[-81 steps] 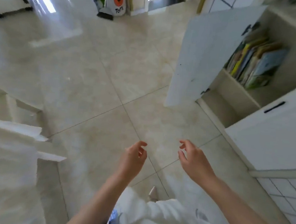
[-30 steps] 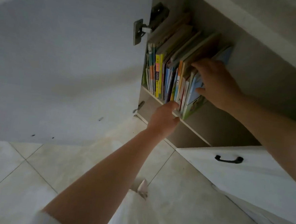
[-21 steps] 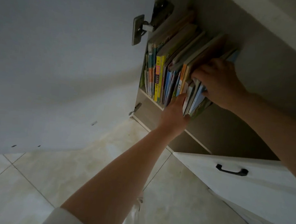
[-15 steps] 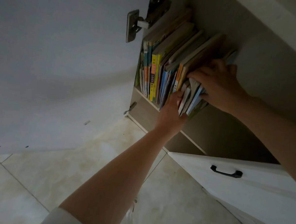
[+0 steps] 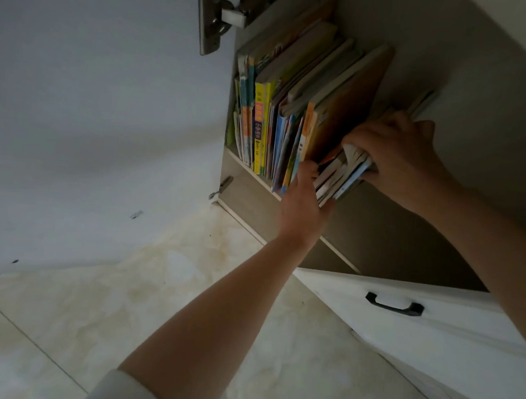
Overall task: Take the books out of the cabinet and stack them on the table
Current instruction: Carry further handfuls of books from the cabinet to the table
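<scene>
Row of thin colourful paperback books (image 5: 280, 113): upright on the beige cabinet shelf (image 5: 339, 251). Your right hand (image 5: 395, 155) grips the rightmost bundle from above; your left hand (image 5: 301, 208), arm outstretched, clasps its lower edge.

Paper books (image 5: 280, 113); metal hinge (image 5: 210, 18); glossy tile floor (image 5: 60, 325); matt cabinet door (image 5: 90, 109).

The single head camera looks forward and down from close range, with the open cabinet (image 5: 451, 72) at 1 o'clock and the floor (image 5: 187, 287) at 6 o'clock.
</scene>
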Available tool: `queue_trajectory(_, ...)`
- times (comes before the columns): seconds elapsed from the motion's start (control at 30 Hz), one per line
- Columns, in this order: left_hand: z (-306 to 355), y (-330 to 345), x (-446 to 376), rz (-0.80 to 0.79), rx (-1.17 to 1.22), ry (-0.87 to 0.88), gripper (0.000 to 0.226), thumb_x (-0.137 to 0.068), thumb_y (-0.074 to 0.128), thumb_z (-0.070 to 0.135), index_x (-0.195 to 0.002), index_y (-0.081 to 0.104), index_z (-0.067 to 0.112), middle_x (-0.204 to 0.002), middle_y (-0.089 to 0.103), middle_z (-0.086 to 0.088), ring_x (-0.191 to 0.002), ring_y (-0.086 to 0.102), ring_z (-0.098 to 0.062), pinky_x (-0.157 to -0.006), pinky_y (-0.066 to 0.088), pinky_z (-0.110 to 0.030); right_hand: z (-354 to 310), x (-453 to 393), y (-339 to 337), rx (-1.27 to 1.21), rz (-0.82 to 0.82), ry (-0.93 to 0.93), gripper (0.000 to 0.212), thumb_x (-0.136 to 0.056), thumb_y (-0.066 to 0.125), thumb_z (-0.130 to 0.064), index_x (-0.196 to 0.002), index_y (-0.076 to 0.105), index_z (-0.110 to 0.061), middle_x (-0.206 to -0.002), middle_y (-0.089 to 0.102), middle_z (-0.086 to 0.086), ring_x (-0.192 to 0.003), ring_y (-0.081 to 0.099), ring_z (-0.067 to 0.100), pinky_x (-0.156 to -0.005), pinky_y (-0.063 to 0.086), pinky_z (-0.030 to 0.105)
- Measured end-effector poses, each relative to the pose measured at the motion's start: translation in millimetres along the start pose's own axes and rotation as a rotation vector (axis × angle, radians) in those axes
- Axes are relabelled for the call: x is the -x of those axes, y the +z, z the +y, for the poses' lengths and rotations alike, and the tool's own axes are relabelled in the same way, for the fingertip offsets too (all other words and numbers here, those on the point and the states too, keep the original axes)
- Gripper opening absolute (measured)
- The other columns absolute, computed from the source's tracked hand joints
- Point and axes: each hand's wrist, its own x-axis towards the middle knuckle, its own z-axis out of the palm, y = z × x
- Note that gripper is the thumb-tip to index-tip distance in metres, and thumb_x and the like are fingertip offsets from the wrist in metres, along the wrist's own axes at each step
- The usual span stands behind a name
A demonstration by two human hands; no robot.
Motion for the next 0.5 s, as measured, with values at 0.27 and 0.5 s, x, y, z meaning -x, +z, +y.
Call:
queue_trajectory(0.27, -8, 22, -5, 0.074, -0.28, 0.081, 0.072, -0.066, 0.084, 0.035, -0.127, 0.053, 0.016, -0.124, 0.047, -0.011, -0.115, 0.047, -0.028, -0.088, 0.053, -0.041, 4, 12, 1, 0.007, -0.019, 0.02, 0.056, -0.067, 0.078, -0.01, -0.116, 0.057, -0.029, -0.125, 0.054, -0.002, -0.117, 0.039, 0.034, -0.086, 0.03, 0.046)
queue_trajectory(0.5, -13, 36, -8, 0.049, -0.222, 0.049, 0.057, -0.073, 0.081, 0.029, -0.122, 0.053, 0.02, -0.112, 0.069, -0.004, -0.102, 0.067, -0.027, -0.087, 0.056, -0.045, 3, 17, 7, 0.004, 0.042, 0.009, 0.056, -0.067, 0.079, -0.009, -0.116, 0.057, -0.026, -0.123, 0.059, -0.003, -0.116, 0.044, 0.028, -0.086, 0.031, 0.046)
